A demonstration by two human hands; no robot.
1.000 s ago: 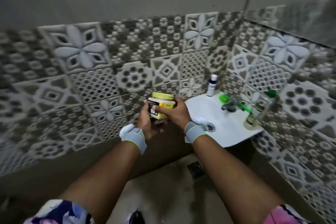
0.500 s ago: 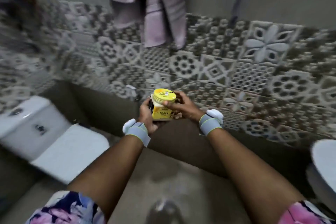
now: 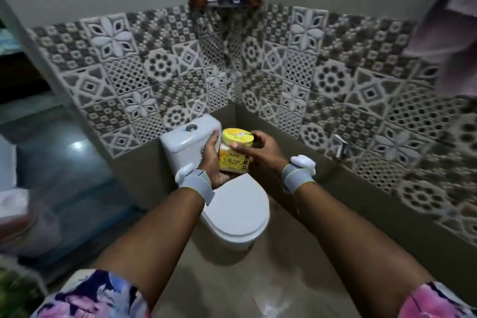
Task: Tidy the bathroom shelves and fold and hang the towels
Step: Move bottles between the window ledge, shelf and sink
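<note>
So my left hand [image 3: 210, 162] is cupped under and round the jar [image 3: 233, 160], and my right hand [image 3: 260, 152] has its fingers curled over the yellow lid [image 3: 237, 135]. The jar's upright, right above the toilet [image 3: 237, 212]. The corner shelf [image 3: 224, 0] is straight up from the toilet, well above both hands. Neither hand's really nearer, so I reckon it's a plain lift.

both your bare forearms rise from the lower corners of the frame and meet just above its centre. your left hand [image 3: 210, 162] cups the yellow jar [image 3: 235, 161] from below and the side, fingers curled round it. your right hand [image 3: 260, 153] pinches its lid from the right. the left wristband [image 3: 197, 186] and right wristband [image 3: 296, 178] are grey.
</note>
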